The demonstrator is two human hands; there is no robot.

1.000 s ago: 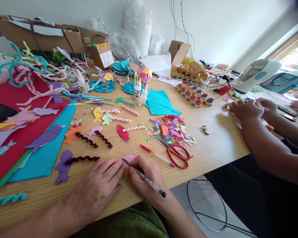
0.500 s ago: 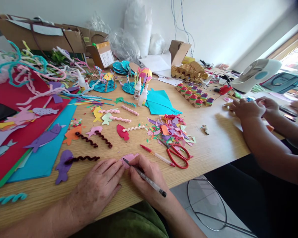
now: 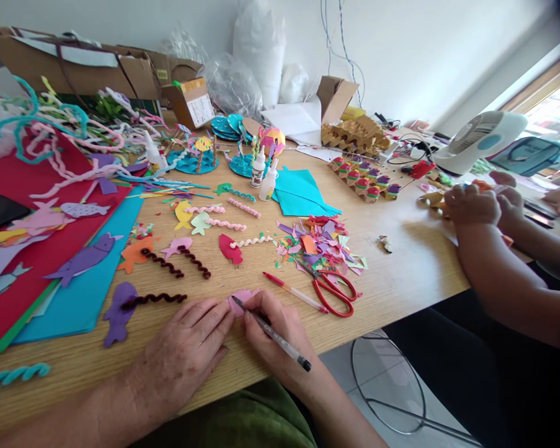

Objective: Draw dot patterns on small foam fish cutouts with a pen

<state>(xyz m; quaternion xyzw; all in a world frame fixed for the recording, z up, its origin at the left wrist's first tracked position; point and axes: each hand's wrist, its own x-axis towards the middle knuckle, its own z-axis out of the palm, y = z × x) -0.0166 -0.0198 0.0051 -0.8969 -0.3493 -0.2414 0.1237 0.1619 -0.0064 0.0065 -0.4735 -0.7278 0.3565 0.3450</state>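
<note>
A small pink paper cutout (image 3: pixel 239 301) lies on the table between my hands, its lower part hidden by fingers. My left hand (image 3: pixel 193 342) rests flat, fingertips on the cutout's left edge. A clear pen with a black end (image 3: pixel 282 342) is gripped in my right hand (image 3: pixel 275 326), its tip touching the cutout. Just left of my left hand is a purple paper fish (image 3: pixel 120 314) with a dark brown coiled pipe cleaner (image 3: pixel 161 299). Beyond my right hand lie a red-capped pen (image 3: pixel 296 292) and red-handled scissors (image 3: pixel 336 292).
Paper scraps (image 3: pixel 322 242) are piled behind the scissors. More paper fish, such as a red one (image 3: pixel 231 249), lie mid-table. Glue bottles (image 3: pixel 269 182) stand behind them. Coloured sheets (image 3: pixel 88 298) cover the left. Another person's hands (image 3: pixel 473 205) work at the right, near a fan (image 3: pixel 483 140).
The pen's rear end has tipped slightly, with its tip still on the pink cutout. My left hand has stayed put. The other person's hands have shifted and their fingers have curled.
</note>
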